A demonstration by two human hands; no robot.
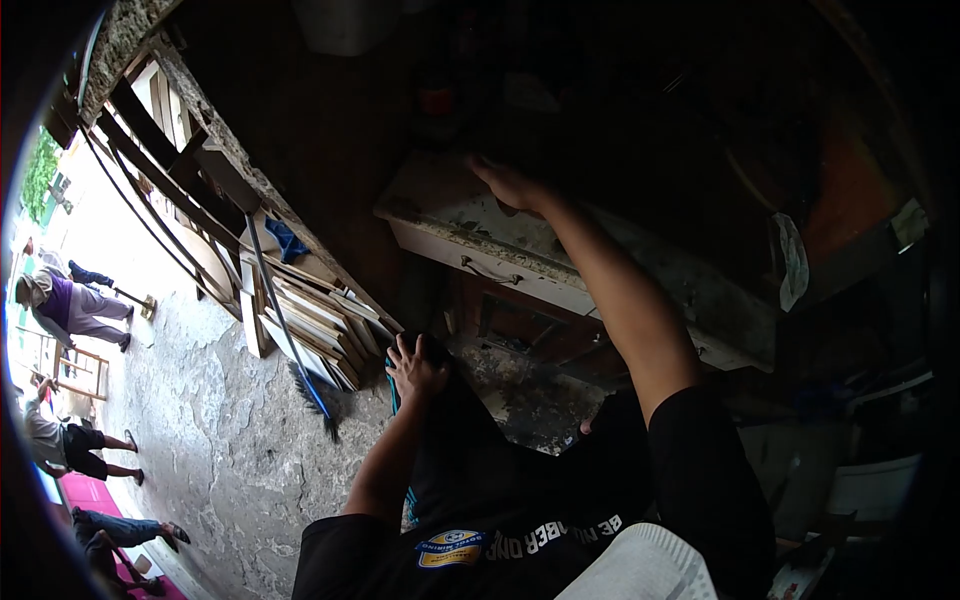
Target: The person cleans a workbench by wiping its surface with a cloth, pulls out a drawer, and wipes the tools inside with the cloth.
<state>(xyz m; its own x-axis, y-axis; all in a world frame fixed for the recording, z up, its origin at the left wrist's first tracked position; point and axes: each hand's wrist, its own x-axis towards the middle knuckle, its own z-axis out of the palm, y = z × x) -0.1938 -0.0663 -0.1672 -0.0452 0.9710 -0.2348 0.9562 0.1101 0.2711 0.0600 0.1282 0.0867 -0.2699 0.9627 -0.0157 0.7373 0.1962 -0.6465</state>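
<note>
My left hand rests on my knee in black trousers, fingers spread and nothing in them. Stretched forward, my right hand is over the worn top of a drawer table. Its fingers look extended and I see nothing held. Whether the palm touches the surface I cannot tell in the dark. Below that top, a pale drawer front carries a curved metal handle.
Boards lean in a stack at left, with a blue cloth above. A long-handled broom lies against them. Several people, one a person in purple, are outside on the far left. A clear plastic piece hangs at right.
</note>
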